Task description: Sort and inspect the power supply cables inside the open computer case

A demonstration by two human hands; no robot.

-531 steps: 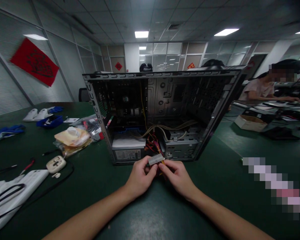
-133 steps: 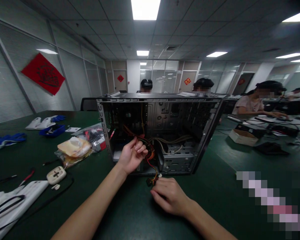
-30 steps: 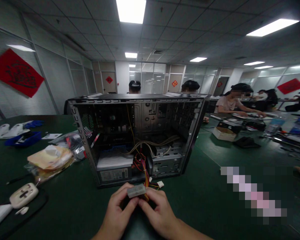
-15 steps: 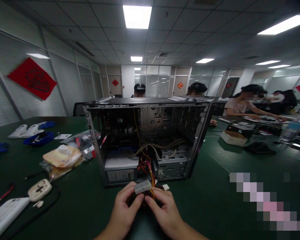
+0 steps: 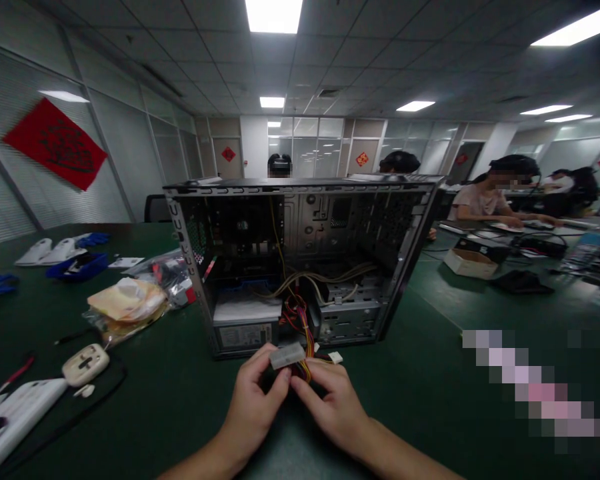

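An open computer case (image 5: 300, 191) stands on its base in front of me, its inside facing me. From beside the power supply (image 5: 245, 333) a bundle of coloured power cables (image 5: 307, 330) runs out over the case's front edge. A wide pale connector (image 5: 287, 356) sits on the end of the bundle. My left hand (image 5: 257, 390) pinches the connector at its left end. Close beside it, my right hand (image 5: 330, 400) is closed on the cables just behind the connector. A smaller white plug (image 5: 335, 358) hangs out past my right fingers.
Left on the green table (image 5: 180, 407) lie a plastic-wrapped packet (image 5: 127, 303), a blue tray (image 5: 80, 267) and a cream power strip (image 5: 85, 365). An open cardboard box (image 5: 470, 263) stands to the right. People wearing headsets sit beyond; one person (image 5: 480, 200) works at the far right.
The view has tilted down slightly, so the case and background sit higher in the picture. Both hands keep their hold on the connector and cables, with little visible movement.
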